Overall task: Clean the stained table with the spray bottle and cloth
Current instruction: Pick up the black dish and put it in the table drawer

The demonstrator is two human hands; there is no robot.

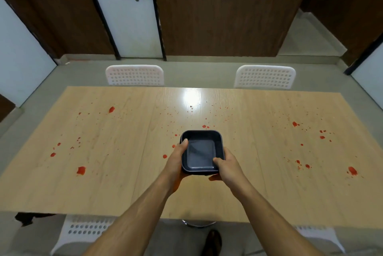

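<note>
A light wooden table (128, 189) fills the middle of the head view, spattered with red stains (81, 170) from left to right. Over its centre I hold a dark square dish (204, 139) with both hands. My left hand (176, 160) grips its left rim, thumb over the edge. My right hand (226, 164) grips the near right corner, thumb inside the rim. The dish looks empty. No spray bottle or cloth is in view.
Two white perforated chairs (134, 75) (265, 76) stand at the table's far side. Two more white chairs (83, 231) are tucked under the near edge. A white door (128, 17) and brown panelled walls lie beyond. A shoe (213, 242) shows on the floor below.
</note>
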